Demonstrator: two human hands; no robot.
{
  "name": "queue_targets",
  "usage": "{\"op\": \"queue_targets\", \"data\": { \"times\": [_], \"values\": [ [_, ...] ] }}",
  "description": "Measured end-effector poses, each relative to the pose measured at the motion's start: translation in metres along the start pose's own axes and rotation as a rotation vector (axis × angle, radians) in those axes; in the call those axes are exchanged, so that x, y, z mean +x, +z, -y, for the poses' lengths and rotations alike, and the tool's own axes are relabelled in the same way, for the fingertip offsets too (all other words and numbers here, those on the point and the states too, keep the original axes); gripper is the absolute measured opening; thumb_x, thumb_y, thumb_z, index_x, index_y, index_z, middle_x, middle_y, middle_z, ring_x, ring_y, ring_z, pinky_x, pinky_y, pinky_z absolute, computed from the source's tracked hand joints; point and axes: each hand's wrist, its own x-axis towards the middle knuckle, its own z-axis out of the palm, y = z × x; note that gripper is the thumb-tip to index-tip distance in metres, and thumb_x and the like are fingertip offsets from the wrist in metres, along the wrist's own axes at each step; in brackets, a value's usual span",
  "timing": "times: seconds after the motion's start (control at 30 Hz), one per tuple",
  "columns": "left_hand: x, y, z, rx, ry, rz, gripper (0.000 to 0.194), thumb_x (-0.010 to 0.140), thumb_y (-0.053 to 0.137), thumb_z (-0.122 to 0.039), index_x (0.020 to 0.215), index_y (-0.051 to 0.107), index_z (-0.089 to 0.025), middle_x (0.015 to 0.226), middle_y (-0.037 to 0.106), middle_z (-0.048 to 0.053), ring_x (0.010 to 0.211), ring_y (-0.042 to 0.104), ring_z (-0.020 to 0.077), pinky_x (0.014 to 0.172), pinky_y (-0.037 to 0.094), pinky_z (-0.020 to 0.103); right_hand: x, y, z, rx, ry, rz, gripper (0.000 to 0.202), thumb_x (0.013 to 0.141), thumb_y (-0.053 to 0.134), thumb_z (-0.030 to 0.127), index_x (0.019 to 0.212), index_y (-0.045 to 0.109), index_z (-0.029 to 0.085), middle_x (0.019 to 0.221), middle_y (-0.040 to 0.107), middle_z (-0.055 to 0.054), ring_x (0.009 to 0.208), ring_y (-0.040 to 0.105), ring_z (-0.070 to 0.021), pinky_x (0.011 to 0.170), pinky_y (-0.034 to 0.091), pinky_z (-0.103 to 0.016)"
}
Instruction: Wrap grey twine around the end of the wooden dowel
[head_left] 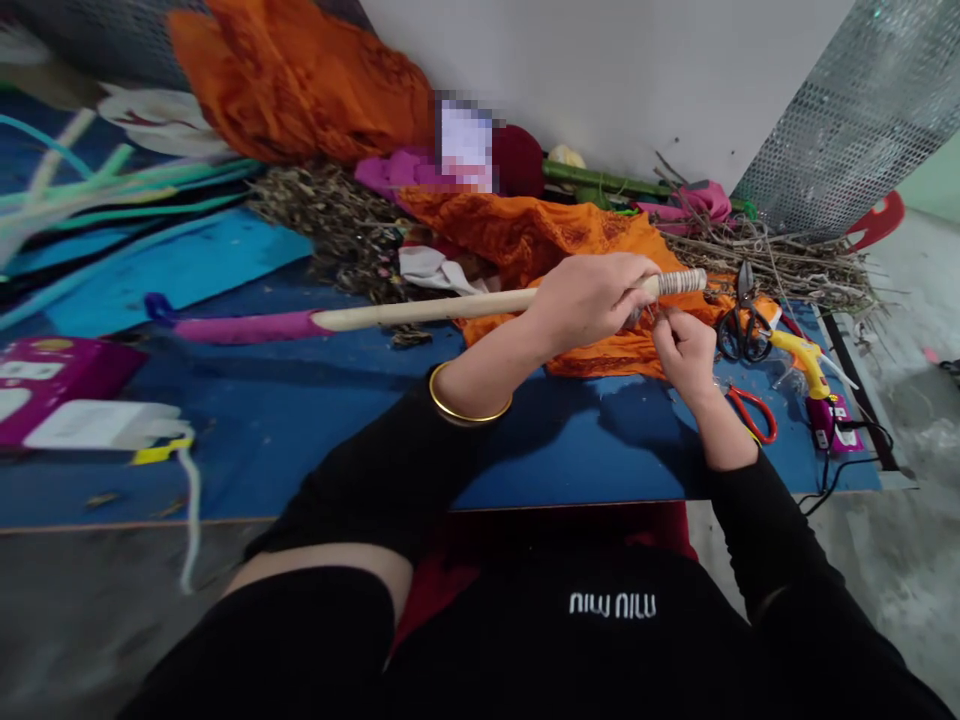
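Pale, magenta-ended wooden stick (pixel 420 311) in L hand (pixel 592 300), clamped on it; R hand (pixel 686 348) just beside, fingers pinched together, contents unclear. Grey-white cord coil (pixel 681 283) past L hand looks mostly done; mid-length bare.

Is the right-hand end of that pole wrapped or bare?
Wrapped: striped binding circles the pole just past the left hand.

Blue worktop (pixel 262 440), orange cloth (pixel 600 358) under the left hand (pixel 592 298), red-handled tool (pixel 768 408) near the right hand (pixel 686 350), twigs (pixel 795 258) beyond
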Motion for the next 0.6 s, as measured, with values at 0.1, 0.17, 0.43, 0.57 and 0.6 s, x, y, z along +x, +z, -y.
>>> {"op": "queue_targets", "data": {
  "times": [0.1, 0.17, 0.43, 0.57, 0.6],
  "values": [
    [0.001, 0.009, -0.003, 0.001, -0.048, -0.015, 0.040, 0.101, 0.046, -0.029, 0.135, 0.065, -0.021, 0.127, 0.076, 0.008, 0.109, 0.072, 0.0258, 0.087, 0.051, 0.033, -0.002, -0.003, 0.005, -0.056, -0.091, -0.044, 0.039, 0.090, 0.049, 0.032, 0.059, 0.027, 0.024, 0.053, 0.028, 0.007, 0.052, 0.028, -0.0085, 0.055, 0.025, -0.028],
    [0.001, 0.016, -0.004, -0.002, -0.074, -0.018, 0.040, 0.102, 0.046, -0.030, 0.136, 0.064, -0.021, 0.123, 0.076, 0.008, 0.106, 0.073, 0.0255, 0.084, 0.051, 0.033, -0.002, -0.004, 0.007, -0.050, -0.115, -0.060, 0.039, 0.091, 0.048, 0.030, 0.059, 0.026, 0.024, 0.053, 0.027, 0.007, 0.052, 0.027, -0.0080, 0.055, 0.024, -0.028],
    [0.005, 0.038, 0.007, 0.048, 0.040, 0.021, 0.040, 0.105, 0.039, -0.034, 0.124, 0.068, -0.016, 0.116, 0.076, 0.012, 0.104, 0.071, 0.0273, 0.080, 0.049, 0.035, -0.002, 0.000, 0.003, 0.040, -0.048, -0.056, 0.040, 0.094, 0.048, 0.033, 0.060, 0.029, 0.024, 0.055, 0.028, 0.007, 0.052, 0.027, -0.0081, 0.054, 0.025, -0.027],
    [0.007, 0.032, 0.009, 0.102, 0.092, 0.059, 0.039, 0.105, 0.038, -0.033, 0.119, 0.069, -0.015, 0.110, 0.074, 0.013, 0.098, 0.071, 0.0270, 0.076, 0.048, 0.035, 0.004, -0.010, 0.000, 0.010, -0.102, 0.072, 0.032, 0.100, 0.046, 0.035, 0.071, 0.048, 0.023, 0.064, 0.049, 0.003, 0.060, 0.045, -0.0111, 0.062, 0.035, -0.027],
    [0.007, 0.029, 0.009, 0.120, 0.090, 0.070, 0.039, 0.105, 0.038, -0.033, 0.119, 0.069, -0.015, 0.110, 0.073, 0.013, 0.096, 0.071, 0.0271, 0.074, 0.047, 0.035, 0.005, -0.013, -0.001, -0.026, -0.128, 0.096, 0.030, 0.102, 0.046, 0.036, 0.075, 0.052, 0.022, 0.068, 0.053, 0.002, 0.064, 0.048, -0.0121, 0.064, 0.036, -0.027]
  ]
}}
